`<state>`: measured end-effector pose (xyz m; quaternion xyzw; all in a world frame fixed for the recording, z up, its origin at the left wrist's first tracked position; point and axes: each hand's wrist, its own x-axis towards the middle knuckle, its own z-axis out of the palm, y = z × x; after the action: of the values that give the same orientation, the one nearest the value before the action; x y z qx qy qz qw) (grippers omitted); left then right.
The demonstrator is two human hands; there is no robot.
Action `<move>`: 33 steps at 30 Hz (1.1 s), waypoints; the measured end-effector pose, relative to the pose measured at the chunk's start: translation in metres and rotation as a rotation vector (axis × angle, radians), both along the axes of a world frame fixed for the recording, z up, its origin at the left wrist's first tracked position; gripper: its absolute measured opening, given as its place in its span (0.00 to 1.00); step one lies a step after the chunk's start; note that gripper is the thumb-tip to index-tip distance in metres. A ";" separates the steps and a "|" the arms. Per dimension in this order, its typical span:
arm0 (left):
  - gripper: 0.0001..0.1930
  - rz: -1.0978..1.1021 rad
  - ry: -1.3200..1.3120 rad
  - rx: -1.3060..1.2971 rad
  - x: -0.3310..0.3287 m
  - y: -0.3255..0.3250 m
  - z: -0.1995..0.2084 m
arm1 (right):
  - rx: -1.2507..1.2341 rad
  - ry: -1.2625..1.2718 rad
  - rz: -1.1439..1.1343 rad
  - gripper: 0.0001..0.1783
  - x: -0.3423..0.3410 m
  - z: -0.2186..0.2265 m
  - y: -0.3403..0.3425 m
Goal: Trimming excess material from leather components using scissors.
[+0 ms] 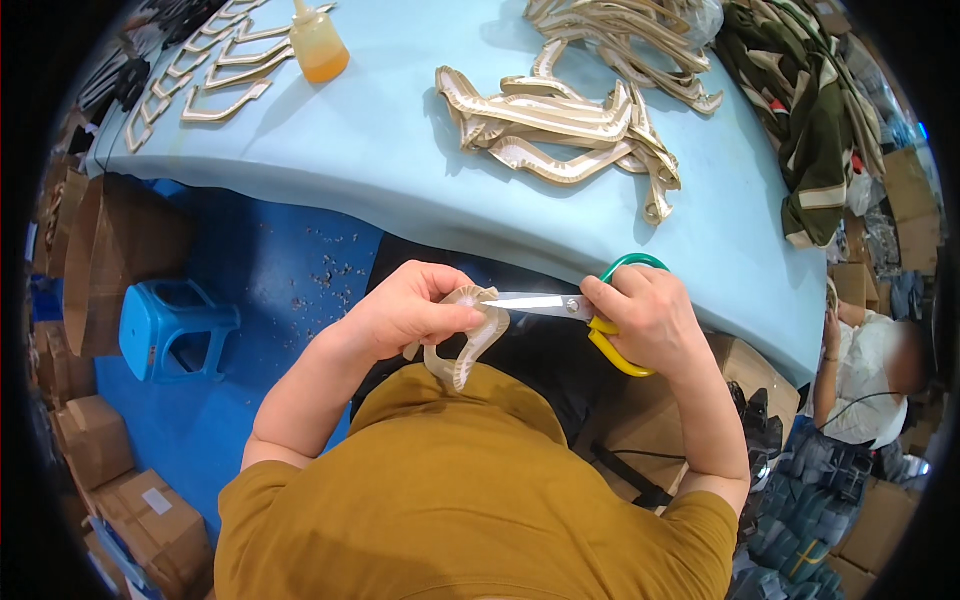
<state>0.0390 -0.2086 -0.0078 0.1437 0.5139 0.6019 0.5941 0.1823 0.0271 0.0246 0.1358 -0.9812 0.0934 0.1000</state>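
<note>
My left hand (425, 308) pinches a curved beige strip with a pale middle and notched edges (481, 345), which hangs below the fingers in front of my body. In my right hand (645, 312) is a pair of scissors (535, 304) with one green and one yellow handle loop. Its blades point left and their tips meet the strip's upper end beside my left thumb. Whether the blades are cutting into the edge I cannot tell. A heap of similar beige strips (575, 125) lies on the table beyond my hands.
The table has a light blue cover (330, 150). On it stand a bottle of amber liquid (320, 50), rows of strips (225, 105) and dark green fabric (790, 110). A blue stool (165, 330) and cardboard boxes (150, 520) are at left. Another person (865, 375) sits at right.
</note>
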 end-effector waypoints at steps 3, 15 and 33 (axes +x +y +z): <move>0.06 0.008 0.059 -0.012 0.002 0.000 0.004 | -0.022 -0.045 -0.002 0.18 0.001 0.003 -0.002; 0.07 -0.019 0.082 -0.022 0.004 0.001 0.003 | 0.105 -0.021 0.002 0.14 0.002 0.004 0.001; 0.08 0.206 -0.030 0.213 0.014 0.006 -0.010 | -0.929 -0.254 -0.374 0.22 -0.001 -0.015 -0.027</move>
<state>0.0531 -0.2022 -0.0179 0.1437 0.4501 0.7128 0.5183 0.1810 0.0001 0.0092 -0.1129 -0.8481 0.5157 0.0450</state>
